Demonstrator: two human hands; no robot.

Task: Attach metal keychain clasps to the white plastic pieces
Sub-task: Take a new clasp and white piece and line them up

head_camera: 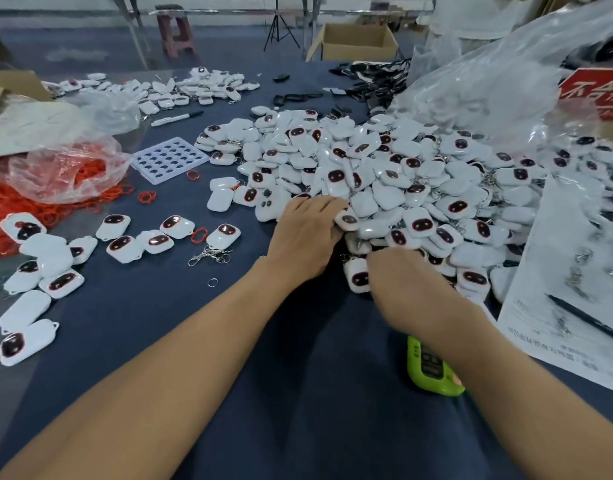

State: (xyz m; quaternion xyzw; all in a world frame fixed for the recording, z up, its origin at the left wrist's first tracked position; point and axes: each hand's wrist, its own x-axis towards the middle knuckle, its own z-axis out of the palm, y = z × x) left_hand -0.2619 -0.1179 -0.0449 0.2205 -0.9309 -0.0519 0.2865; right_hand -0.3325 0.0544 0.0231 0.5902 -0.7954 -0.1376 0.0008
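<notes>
Pieces (384, 174), white w/ dark faces, lie heaped mid-tabletop (159, 323); many in the heap already carry chains (491, 182). Left hand (305, 233) lies on the heap's near edge, fingertips curled over one piece (347, 219); can't tell if it actually grips. Right hand (402, 282) sits just beside another piece (358, 278), fingers hidden, so state unclear. Loose clasps (211, 255) lie well apart to the left, near unclasped pieces. Risks, IMO: chains tangle, so pulling one piece drags neighbours or starts a slide; done & undone pieces may mix, giving missed or repeat work.
</notes>
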